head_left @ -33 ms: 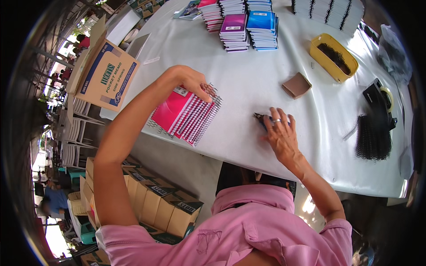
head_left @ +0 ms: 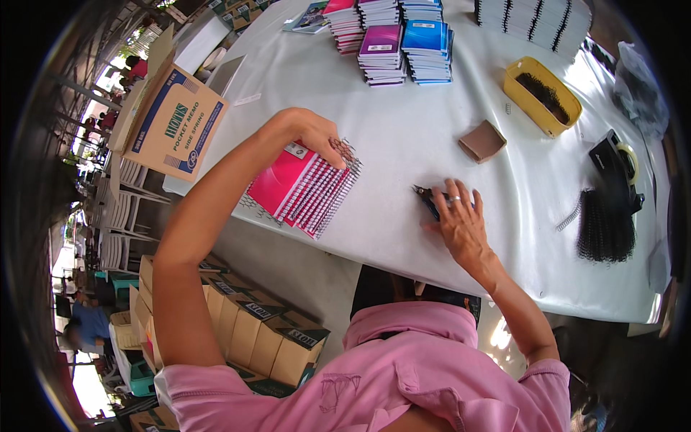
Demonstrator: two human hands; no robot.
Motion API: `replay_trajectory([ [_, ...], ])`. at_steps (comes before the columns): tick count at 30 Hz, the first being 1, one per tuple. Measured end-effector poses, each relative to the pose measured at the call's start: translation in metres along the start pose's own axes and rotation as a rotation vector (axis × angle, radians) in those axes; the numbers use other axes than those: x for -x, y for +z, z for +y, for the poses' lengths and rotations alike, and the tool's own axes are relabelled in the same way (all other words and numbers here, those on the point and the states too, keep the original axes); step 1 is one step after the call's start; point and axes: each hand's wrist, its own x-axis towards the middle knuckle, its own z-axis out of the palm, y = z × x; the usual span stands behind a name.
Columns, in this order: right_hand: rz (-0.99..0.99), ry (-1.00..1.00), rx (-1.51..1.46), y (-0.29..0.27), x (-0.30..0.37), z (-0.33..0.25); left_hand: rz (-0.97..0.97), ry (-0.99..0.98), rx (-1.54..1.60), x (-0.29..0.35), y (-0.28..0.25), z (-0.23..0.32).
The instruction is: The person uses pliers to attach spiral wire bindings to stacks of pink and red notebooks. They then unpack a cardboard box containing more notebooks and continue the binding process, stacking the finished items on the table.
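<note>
A fanned stack of pink spiral notebooks (head_left: pixel 288 186) lies near the front edge of the white-covered table. My left hand (head_left: pixel 317 135) grips the far end of the stack, thumb over the top; its other fingers are partly hidden. Wire coils stick out along the notebooks' edges. To their right, a small pair of dark cutting pliers (head_left: pixel 426 199) rests on the cloth. Over its handles is my right hand (head_left: pixel 459 219), fingers spread and a ring on one of them; the fingers touch or hover just above the handles, I cannot tell which.
Stacked purple and blue notebooks (head_left: pixel 407 54) stand at the back. On the right are a brown open box (head_left: pixel 482 141), a yellow tub (head_left: pixel 543 97) of black bits, a tape dispenser (head_left: pixel 615 162) and black coils (head_left: pixel 606 227). A carton (head_left: pixel 176 122) stands left; more boxes (head_left: pixel 266 338) sit below.
My right hand has shifted very slightly back from the pliers, so a little more of their handles shows. My left hand and the pink notebooks stay as they were.
</note>
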Motion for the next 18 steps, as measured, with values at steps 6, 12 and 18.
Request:
replay_trajectory([
  [6,0.169,-0.059,-0.004,0.0,-0.005,0.007,-0.015,-0.057,0.024,0.011,0.002,0.009],
  [12,-0.141,0.415,-1.38,-0.016,-0.037,-0.026,-0.023,-0.026,-0.054,0.003,0.003,0.018],
  [18,-0.786,0.477,-2.162,-0.012,-0.07,-0.063,0.389,0.256,0.05,0.017,0.01,0.004],
])
